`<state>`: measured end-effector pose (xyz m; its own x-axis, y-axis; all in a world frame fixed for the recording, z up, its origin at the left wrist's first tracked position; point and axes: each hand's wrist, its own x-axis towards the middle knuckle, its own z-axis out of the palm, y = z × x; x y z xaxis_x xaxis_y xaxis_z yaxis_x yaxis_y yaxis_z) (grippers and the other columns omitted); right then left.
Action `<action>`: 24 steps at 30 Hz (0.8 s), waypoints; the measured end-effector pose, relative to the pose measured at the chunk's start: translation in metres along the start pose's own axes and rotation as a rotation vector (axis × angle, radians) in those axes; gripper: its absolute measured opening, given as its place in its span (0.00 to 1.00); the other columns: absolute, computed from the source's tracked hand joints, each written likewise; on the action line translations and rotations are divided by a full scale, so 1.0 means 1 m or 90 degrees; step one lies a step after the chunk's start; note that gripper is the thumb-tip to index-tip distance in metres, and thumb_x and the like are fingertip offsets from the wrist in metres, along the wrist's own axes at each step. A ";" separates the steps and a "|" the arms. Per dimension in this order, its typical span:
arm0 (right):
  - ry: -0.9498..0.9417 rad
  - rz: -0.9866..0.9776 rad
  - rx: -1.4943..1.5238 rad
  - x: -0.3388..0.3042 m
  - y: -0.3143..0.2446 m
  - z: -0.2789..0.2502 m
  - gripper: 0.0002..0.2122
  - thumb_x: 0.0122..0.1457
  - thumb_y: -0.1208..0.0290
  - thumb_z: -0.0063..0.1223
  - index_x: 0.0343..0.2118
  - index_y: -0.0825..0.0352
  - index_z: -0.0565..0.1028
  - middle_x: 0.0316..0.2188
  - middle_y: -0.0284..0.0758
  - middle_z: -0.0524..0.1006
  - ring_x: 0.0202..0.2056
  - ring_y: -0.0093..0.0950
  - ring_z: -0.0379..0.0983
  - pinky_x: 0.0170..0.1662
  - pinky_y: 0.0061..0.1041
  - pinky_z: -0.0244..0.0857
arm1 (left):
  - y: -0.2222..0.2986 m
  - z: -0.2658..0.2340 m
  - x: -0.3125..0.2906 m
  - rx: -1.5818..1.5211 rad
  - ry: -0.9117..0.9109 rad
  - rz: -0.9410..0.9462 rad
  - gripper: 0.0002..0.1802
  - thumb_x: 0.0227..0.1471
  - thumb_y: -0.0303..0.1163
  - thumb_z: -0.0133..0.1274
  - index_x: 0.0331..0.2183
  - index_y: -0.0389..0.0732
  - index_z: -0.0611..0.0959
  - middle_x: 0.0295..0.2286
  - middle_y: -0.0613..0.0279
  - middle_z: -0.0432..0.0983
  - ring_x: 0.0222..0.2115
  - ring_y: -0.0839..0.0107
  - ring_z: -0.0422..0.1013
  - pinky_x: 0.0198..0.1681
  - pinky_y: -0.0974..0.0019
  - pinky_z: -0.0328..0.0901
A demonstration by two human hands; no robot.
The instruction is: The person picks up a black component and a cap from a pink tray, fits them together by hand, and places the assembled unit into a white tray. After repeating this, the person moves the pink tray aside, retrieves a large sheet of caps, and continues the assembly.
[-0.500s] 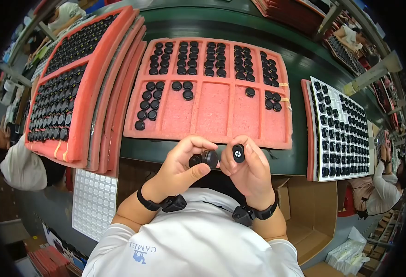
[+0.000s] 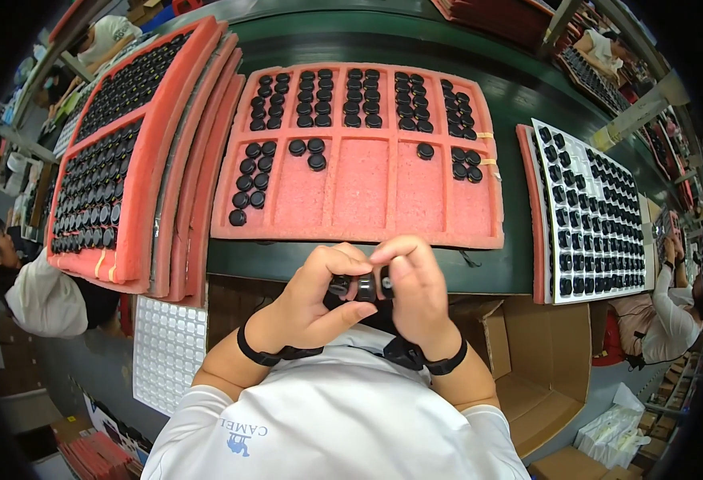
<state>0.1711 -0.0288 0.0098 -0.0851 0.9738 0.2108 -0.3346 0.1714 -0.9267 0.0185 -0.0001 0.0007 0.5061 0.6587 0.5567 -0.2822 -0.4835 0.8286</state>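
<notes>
Close to my body, in front of the table's near edge, my two hands meet. My left hand is closed around a short, round black part, pinched between thumb and fingers. Another dark piece sits deeper in the same hand, partly covered by fingers. My right hand grips a small black cap-like piece with a light mark, held right beside the round part. Whether the two touch I cannot tell. Just beyond lies a pink foam tray with rows of round black parts in its compartments.
Stacked pink foam trays full of black parts tilt up at the left. At the right, a white tray of black parts leans on pink foam. A white moulded tray and a cardboard box flank me. Co-workers sit both sides.
My right hand has moved left and turned, bringing the black cap-like piece up to the round part in my left hand. The round part has turned to show its side.
</notes>
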 end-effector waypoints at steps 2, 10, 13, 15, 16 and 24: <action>-0.004 -0.014 0.049 0.001 0.005 -0.003 0.13 0.61 0.62 0.41 0.38 0.69 0.64 0.27 0.31 0.67 0.26 0.16 0.60 0.29 0.15 0.55 | -0.001 0.000 0.001 0.030 -0.001 0.001 0.23 0.44 0.23 0.57 0.41 0.36 0.65 0.32 0.54 0.68 0.25 0.73 0.63 0.27 0.73 0.60; -0.044 0.000 0.064 0.000 0.015 -0.013 0.09 0.62 0.68 0.38 0.39 0.69 0.64 0.28 0.29 0.66 0.25 0.14 0.57 0.28 0.14 0.53 | -0.007 0.004 0.000 0.036 0.007 -0.016 0.22 0.45 0.23 0.57 0.41 0.37 0.65 0.31 0.54 0.67 0.25 0.73 0.62 0.28 0.73 0.60; -0.059 -0.099 -0.042 -0.001 0.023 -0.015 0.09 0.62 0.68 0.37 0.39 0.68 0.64 0.27 0.29 0.66 0.24 0.15 0.57 0.27 0.13 0.53 | -0.005 0.005 0.002 0.144 -0.005 0.005 0.22 0.45 0.23 0.57 0.41 0.37 0.66 0.31 0.55 0.67 0.24 0.74 0.62 0.28 0.73 0.60; -0.112 -0.038 0.185 0.006 0.021 -0.030 0.09 0.62 0.67 0.36 0.39 0.68 0.64 0.27 0.30 0.67 0.25 0.15 0.59 0.28 0.14 0.54 | -0.005 0.007 0.001 0.072 0.006 -0.026 0.22 0.45 0.24 0.57 0.41 0.37 0.66 0.30 0.56 0.66 0.24 0.74 0.61 0.28 0.72 0.60; -0.137 -0.008 0.299 0.008 0.019 -0.032 0.09 0.62 0.67 0.35 0.39 0.68 0.64 0.27 0.30 0.67 0.26 0.15 0.59 0.29 0.14 0.55 | -0.005 0.008 0.001 0.035 0.011 -0.041 0.22 0.45 0.24 0.57 0.41 0.37 0.66 0.30 0.56 0.66 0.24 0.74 0.61 0.28 0.71 0.60; -0.078 -0.039 0.230 0.005 0.016 -0.039 0.07 0.61 0.71 0.37 0.38 0.68 0.64 0.27 0.29 0.65 0.26 0.15 0.57 0.29 0.15 0.53 | -0.013 0.015 0.013 0.070 -0.018 -0.018 0.22 0.44 0.24 0.58 0.40 0.37 0.65 0.31 0.55 0.66 0.24 0.73 0.61 0.27 0.71 0.60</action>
<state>0.2020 -0.0151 -0.0158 -0.1589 0.9348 0.3176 -0.6496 0.1432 -0.7466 0.0403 0.0060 -0.0037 0.5354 0.6580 0.5295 -0.1766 -0.5259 0.8320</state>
